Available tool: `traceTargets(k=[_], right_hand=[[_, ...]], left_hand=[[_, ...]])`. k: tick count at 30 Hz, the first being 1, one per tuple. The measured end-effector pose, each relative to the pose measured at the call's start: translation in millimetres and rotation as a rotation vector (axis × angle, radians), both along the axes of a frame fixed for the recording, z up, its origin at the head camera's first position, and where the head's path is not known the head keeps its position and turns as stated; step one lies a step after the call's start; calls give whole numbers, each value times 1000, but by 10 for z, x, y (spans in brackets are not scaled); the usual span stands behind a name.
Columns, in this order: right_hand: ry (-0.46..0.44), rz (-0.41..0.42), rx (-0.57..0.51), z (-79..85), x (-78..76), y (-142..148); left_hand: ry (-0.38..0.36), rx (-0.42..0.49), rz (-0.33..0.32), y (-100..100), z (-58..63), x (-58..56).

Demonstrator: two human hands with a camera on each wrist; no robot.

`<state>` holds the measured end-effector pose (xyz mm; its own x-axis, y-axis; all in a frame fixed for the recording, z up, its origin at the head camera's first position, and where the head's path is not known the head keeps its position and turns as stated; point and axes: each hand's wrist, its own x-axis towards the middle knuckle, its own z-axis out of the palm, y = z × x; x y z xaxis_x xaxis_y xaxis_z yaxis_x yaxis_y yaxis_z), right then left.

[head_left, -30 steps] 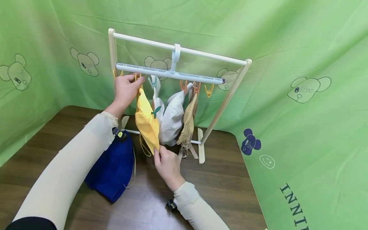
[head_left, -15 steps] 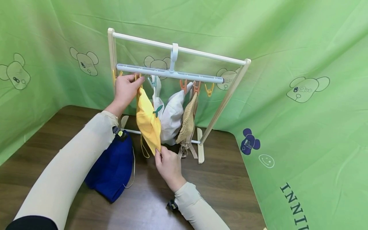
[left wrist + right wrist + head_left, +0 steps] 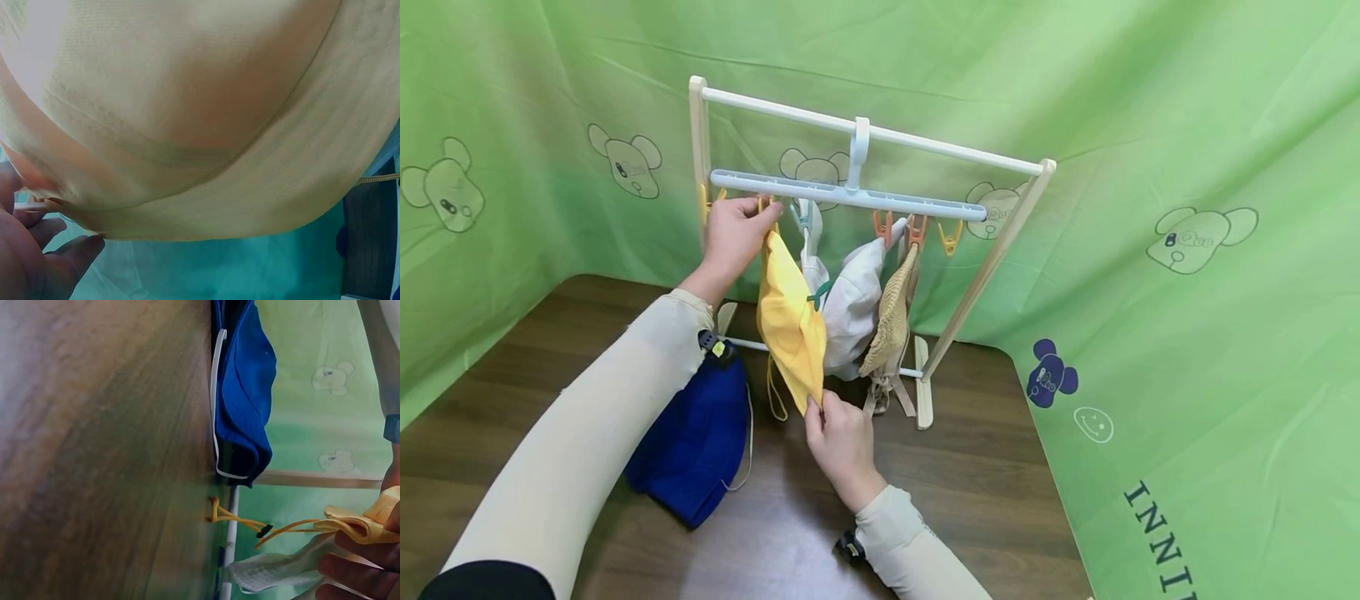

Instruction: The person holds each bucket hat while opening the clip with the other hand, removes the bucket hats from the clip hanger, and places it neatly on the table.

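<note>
In the head view a yellow cloth hat [image 3: 790, 321] with a green sprout trim hangs below the pale blue hanger [image 3: 917, 202]. My left hand [image 3: 733, 242] pinches a yellow clothespin [image 3: 765, 204] at the hat's top end, thumb and fingers partly covering it. Lower down, my right hand [image 3: 842, 442] pinches the hat's bottom edge between thumb and fingers. The left wrist view is mostly filled by the hat's inside and brim [image 3: 250, 206], with fingers at its edge. A yellow cord [image 3: 244, 522] dangles from the hat in the right wrist view.
A white hat [image 3: 853, 304] and a tan woven hat [image 3: 891, 321] hang from clips to the right. An unused yellow clothespin [image 3: 950, 240] hangs at the far right. A blue hat [image 3: 692, 450] lies on the wooden table [image 3: 970, 467]. The rack's wooden post [image 3: 988, 267] stands right.
My right hand has moved slightly down, drawing the yellow hat's lower edge with it. The left hand stays at the clothespin. The head view has shifted a little.
</note>
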<state>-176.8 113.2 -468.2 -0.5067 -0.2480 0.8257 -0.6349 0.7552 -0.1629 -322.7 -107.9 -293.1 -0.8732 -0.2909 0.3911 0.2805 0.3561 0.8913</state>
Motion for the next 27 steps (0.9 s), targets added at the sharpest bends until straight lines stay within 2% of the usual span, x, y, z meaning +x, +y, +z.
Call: traceTargets(k=[16,22,27], right_hand=[[20,17,3,41,74,92],[26,2,11,49,93,120],[38,-17,17,46,128,130]], left_hand=[[-20,49,-12,64,0,14],[-3,60,-11,78,-10,13],[17,84,-36,90,-41,20]])
